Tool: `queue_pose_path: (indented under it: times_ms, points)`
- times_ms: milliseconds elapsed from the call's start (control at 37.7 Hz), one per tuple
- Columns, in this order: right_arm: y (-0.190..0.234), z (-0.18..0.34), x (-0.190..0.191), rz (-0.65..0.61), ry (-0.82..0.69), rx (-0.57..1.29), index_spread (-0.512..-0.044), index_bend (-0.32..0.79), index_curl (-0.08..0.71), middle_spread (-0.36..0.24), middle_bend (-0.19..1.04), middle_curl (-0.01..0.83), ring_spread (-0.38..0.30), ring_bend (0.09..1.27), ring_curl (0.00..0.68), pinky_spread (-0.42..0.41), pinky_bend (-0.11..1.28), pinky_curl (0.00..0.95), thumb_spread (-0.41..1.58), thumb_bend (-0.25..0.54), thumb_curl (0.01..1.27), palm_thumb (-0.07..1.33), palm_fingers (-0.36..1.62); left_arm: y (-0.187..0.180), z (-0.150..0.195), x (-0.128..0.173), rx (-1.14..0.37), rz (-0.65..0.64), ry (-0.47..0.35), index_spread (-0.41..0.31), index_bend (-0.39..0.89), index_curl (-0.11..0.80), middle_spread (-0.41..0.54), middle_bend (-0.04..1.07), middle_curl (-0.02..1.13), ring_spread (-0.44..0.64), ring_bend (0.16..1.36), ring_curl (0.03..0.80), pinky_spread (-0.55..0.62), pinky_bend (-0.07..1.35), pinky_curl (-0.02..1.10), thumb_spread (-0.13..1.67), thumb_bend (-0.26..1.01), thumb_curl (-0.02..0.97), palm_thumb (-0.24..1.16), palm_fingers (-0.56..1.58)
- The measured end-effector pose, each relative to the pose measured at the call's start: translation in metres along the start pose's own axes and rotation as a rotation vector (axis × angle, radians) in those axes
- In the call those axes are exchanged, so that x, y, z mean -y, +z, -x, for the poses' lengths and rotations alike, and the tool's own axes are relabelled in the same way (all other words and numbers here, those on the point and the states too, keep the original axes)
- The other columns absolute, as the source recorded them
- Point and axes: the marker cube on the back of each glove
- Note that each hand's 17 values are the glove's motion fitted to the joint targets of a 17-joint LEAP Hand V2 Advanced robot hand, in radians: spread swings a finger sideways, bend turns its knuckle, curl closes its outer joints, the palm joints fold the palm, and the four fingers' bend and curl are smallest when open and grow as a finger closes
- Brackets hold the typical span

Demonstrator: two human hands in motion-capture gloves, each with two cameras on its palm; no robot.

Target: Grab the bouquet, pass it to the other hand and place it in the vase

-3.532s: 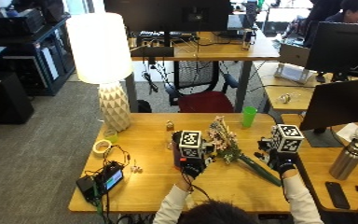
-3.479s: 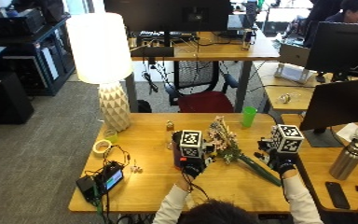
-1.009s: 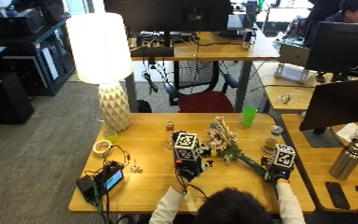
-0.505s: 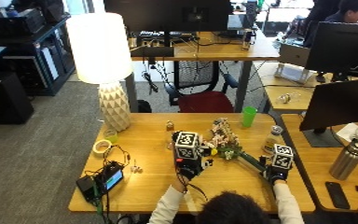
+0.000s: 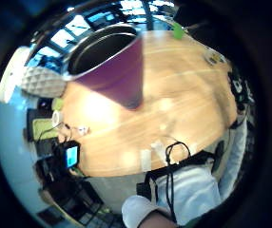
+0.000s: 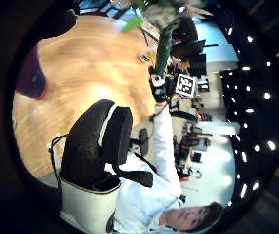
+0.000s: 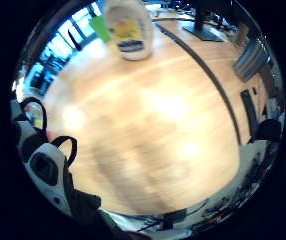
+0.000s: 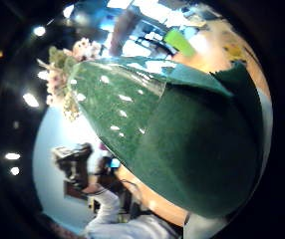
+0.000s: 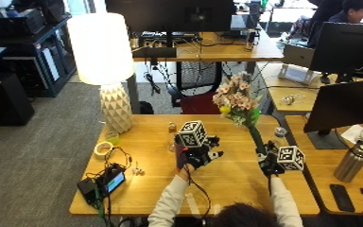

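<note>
1. Compared with half a second ago, the bouquet (image 9: 239, 105) no longer lies slanted between the two hands low over the table (image 9: 150, 189); it now stands nearly upright, lifted above the tabletop, and the left hand has let go of it.
2. Right hand (image 9: 271, 161): fingers curled round the lower end of the bouquet's green wrapped stem, carrying the whole bundle. In the right thumb-side palm view the green wrap fills most of the field, with the pale pink blooms at its far end (image 8: 75, 64).
3. Left hand (image 9: 200, 153): apart from the bouquet, held over the middle of the table with its fingers spread and holding nothing.
4. Vase (image 5: 112, 64): a purple tapered vessel with a dark mouth, standing upright on the wood. It fills much of the left little-finger-side palm view, so it is close beneath that palm; in the outside view it is largely hidden under the left hand.
5. Bouquet heads: pink and cream flowers with green leaves, high above the table's far edge, to the right of the left hand.
6. Surroundings: a white lamp (image 9: 105, 61) at the table's far left corner; a roll of tape (image 9: 101, 149) near its base; a small black device with a screen (image 9: 109, 182) at the left near edge; a steel bottle (image 9: 351, 161) and a dark phone (image 9: 340, 191) on the adjoining desk at right.
</note>
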Motion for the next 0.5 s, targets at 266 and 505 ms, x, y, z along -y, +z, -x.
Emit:
queue_pose_path:
  times_ms: [266, 505]
  points:
    - [0.040, 0.024, 0.032, -0.028, 0.214, 0.319, -0.180, 0.58, 0.569, -0.128, 0.87, 0.661, -0.172, 1.00, 0.566, -0.229, 0.75, 0.486, 0.98, 0.030, 0.47, 1.00, 1.41, -0.041, -0.049, 0.048, -0.543, -0.111, 0.130, -0.064, 0.23, 0.431, 0.117, 0.14, 0.22, 0.23, 0.45, 0.290, 0.35, 0.21, 0.34, 1.09, -0.03, 0.266, 0.22, 0.36]
    - [0.081, 0.101, 0.011, -0.028, 0.129, 0.609, -0.175, 0.56, 0.590, -0.120, 0.89, 0.662, -0.163, 1.02, 0.570, -0.224, 0.76, 0.497, 0.96, 0.002, 0.51, 1.04, 1.40, -0.069, -0.095, 0.075, -0.936, -0.154, 0.215, -0.036, 0.12, 0.381, 0.127, 0.16, 0.23, 0.16, 0.53, 0.311, 0.27, 0.28, 0.36, 0.96, -0.03, 0.278, 0.18, 0.36]
